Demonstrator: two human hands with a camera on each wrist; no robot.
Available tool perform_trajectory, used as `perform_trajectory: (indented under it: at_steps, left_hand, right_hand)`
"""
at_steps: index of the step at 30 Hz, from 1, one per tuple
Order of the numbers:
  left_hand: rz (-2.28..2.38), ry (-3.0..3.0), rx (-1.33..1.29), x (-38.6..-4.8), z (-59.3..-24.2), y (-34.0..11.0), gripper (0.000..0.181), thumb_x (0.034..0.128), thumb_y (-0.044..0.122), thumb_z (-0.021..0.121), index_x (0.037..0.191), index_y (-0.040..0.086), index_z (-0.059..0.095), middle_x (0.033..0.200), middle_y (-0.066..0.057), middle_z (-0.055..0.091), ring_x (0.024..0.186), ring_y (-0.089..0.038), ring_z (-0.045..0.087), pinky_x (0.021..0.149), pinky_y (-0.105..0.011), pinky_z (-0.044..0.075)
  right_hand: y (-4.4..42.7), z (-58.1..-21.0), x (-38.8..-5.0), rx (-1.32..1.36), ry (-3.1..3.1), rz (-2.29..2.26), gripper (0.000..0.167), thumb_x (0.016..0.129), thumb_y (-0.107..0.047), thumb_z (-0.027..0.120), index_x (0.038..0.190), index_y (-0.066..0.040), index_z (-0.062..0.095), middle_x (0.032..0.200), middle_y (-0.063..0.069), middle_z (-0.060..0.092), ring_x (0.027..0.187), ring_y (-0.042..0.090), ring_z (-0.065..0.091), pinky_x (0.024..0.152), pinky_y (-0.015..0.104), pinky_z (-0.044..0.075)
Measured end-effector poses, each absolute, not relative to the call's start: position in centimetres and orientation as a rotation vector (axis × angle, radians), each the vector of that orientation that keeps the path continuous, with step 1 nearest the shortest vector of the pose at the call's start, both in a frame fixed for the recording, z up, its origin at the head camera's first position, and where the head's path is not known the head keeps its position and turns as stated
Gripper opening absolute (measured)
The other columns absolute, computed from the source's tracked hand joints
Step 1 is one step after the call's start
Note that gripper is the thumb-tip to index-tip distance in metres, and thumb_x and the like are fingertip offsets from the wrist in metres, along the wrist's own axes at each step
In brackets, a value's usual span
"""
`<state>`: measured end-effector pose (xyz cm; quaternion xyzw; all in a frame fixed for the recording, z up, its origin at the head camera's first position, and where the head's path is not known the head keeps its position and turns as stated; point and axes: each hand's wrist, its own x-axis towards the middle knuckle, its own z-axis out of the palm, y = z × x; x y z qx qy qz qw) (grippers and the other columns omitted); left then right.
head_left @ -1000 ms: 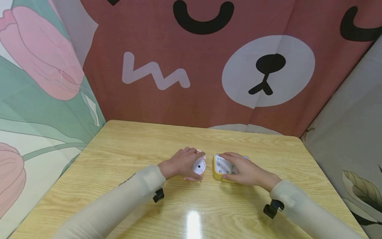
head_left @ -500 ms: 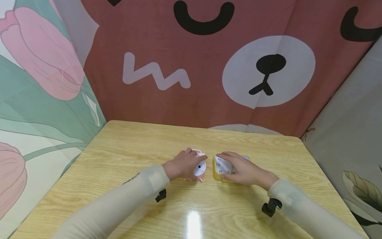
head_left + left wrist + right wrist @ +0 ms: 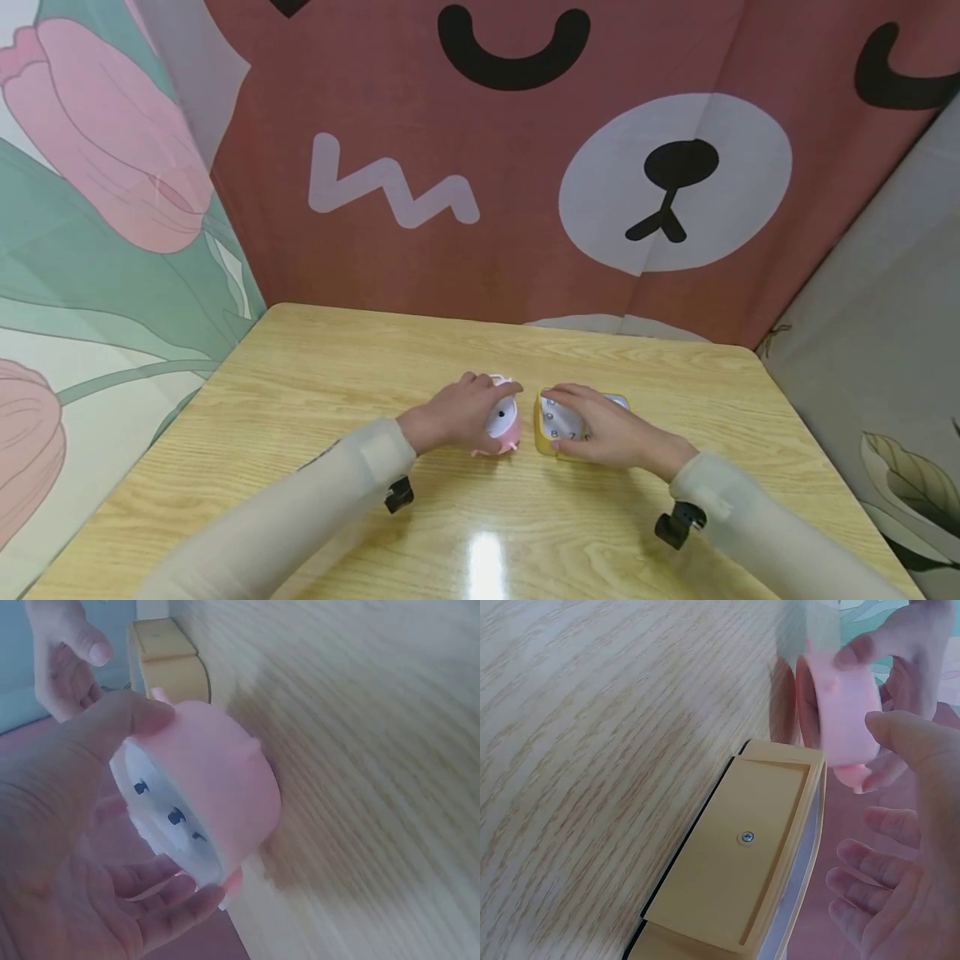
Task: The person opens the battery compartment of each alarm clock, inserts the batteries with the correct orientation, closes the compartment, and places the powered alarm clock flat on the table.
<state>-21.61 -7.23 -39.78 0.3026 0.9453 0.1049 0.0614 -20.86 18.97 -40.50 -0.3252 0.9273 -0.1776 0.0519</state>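
Observation:
A pink round alarm clock [image 3: 512, 437] with a white face and small feet is in the middle of the table. My left hand [image 3: 455, 414] grips it, thumb on one side and fingers on the other, as the left wrist view shows; part of the face is covered. Just right of it, a yellow square clock [image 3: 551, 422] lies face up on the table. Over its face hovers my right hand [image 3: 611, 429], hiding some numerals. In the right wrist view the right fingers [image 3: 866, 889] are spread and loosely bent, apart from the yellow casing.
The wooden table [image 3: 337, 367] has rounded far corners. Behind it hangs a red-brown cloth [image 3: 517, 267] with a bear print. Floral cloth [image 3: 112, 275] hangs at the left and pale cloth [image 3: 877, 350] at the right.
The pink alarm clock has tilted in my left hand, so more of its pink side and feet shows. It has shifted slightly right. My right hand and the yellow clock have barely moved.

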Motion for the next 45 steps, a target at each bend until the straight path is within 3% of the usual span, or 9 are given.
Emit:
perform_trajectory:
  at_steps: [13,20,26,33,45]
  left_hand:
    - [0.772,2.759,0.82,-21.8,-40.4,-9.3,0.084,0.0768,0.037,0.086,0.147,0.027,0.04,0.127,-0.008,0.059,0.098,-0.018,0.056,0.072,-0.028,0.051]
    - [0.959,2.703,0.884,-21.7,-40.8,-10.2,0.084,0.0745,0.025,0.088,0.143,0.019,0.04,0.117,-0.008,0.059,0.096,-0.019,0.057,0.072,-0.028,0.051]
    - [1.078,2.622,0.96,-21.9,-41.3,-10.7,0.083,0.076,0.019,0.087,0.142,0.013,0.036,0.121,-0.009,0.058,0.105,-0.026,0.058,0.087,-0.038,0.05]
    - [1.161,2.545,0.938,-21.9,-41.8,-11.3,0.085,0.0778,0.014,0.087,0.143,0.011,0.032,0.142,-0.017,0.05,0.138,-0.036,0.047,0.113,-0.054,0.041]
    - [1.136,2.511,0.924,-21.6,-41.7,-11.9,0.094,0.0819,0.015,0.083,0.155,0.012,0.025,0.154,-0.016,0.042,0.145,-0.033,0.04,0.116,-0.053,0.037]
  right_hand:
    - [18.3,-40.9,-20.6,-0.986,2.817,-0.563,0.069,0.092,-0.043,0.072,0.15,-0.013,0.049,0.154,0.013,0.048,0.14,0.035,0.048,0.109,0.055,0.044]
    - [17.7,-41.1,-20.4,-1.023,2.834,-0.559,0.066,0.093,-0.04,0.071,0.149,-0.012,0.05,0.153,0.016,0.049,0.141,0.036,0.047,0.112,0.056,0.041]
    - [17.0,-41.4,-20.2,-1.056,2.817,-0.567,0.061,0.095,-0.035,0.07,0.147,-0.009,0.052,0.152,0.018,0.05,0.142,0.036,0.046,0.113,0.055,0.041]
    - [15.9,-41.4,-19.9,-1.095,2.83,-0.551,0.06,0.095,-0.037,0.07,0.146,-0.009,0.053,0.149,0.014,0.053,0.14,0.032,0.049,0.113,0.053,0.042]
    - [14.7,-41.7,-20.0,-1.145,2.824,-0.504,0.06,0.097,-0.037,0.067,0.145,-0.005,0.053,0.149,0.018,0.052,0.14,0.034,0.049,0.114,0.053,0.04]
